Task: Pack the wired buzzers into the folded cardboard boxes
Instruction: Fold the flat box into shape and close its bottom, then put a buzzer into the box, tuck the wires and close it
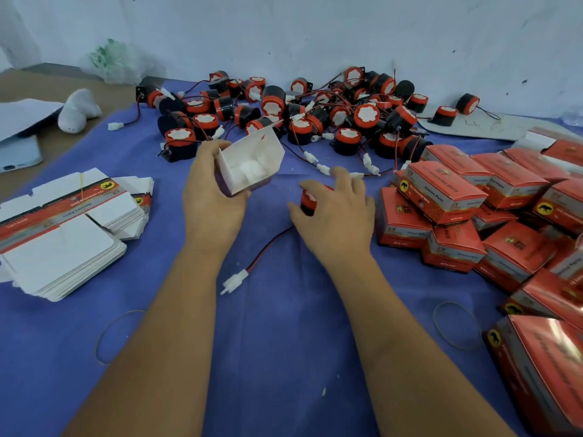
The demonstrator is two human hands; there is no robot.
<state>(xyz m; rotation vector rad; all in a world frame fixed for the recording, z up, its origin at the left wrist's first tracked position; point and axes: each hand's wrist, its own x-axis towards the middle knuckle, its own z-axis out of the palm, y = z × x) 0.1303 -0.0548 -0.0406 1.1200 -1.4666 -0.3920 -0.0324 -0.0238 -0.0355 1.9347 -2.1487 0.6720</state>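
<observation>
At the frame's centre, the left hand [212, 197] grips an open white-lined folded cardboard box [249, 167], mouth facing up. Just right of it, the right hand [336, 212] curls over a red-and-black wired buzzer [308, 199] on the blue cloth-covered surface [284, 342]; its red-black wire [268, 250] trails toward lower left.

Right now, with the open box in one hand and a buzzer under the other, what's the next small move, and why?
Probably lift the buzzer in the right hand into the open box, which the left hand holds mouth-up and looks empty. Its wire trails on the cloth, so gather that in.
</observation>
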